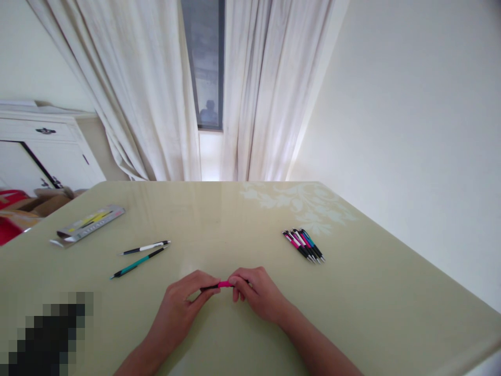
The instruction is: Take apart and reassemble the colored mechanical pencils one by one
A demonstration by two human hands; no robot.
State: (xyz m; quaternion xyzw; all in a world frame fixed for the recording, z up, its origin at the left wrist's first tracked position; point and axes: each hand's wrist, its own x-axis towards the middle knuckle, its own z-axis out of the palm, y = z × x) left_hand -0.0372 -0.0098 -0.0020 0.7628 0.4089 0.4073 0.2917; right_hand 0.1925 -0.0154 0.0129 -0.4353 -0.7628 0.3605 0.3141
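A pink and black pen (224, 284) is held level above the front middle of the table, gripped by both hands. My left hand (183, 298) pinches its black end between thumb and fingers. Around the other end, my right hand (256, 293) is closed, covering most of that part. Off to the right lies a tight row of several pens (303, 245) with pink, purple, white and blue barrels, their tips toward me. To the left rest a white and black pen (146, 247) and a teal and black pen (136, 264), side by side and apart.
An opened pen box (91, 223) lies at the table's left. The pale table (219, 209) meets a white wall on the right. A pixelated dark patch covers the lower left. Behind are curtains (148, 89), a window, and a white cabinet (58, 146) with boxes before it.
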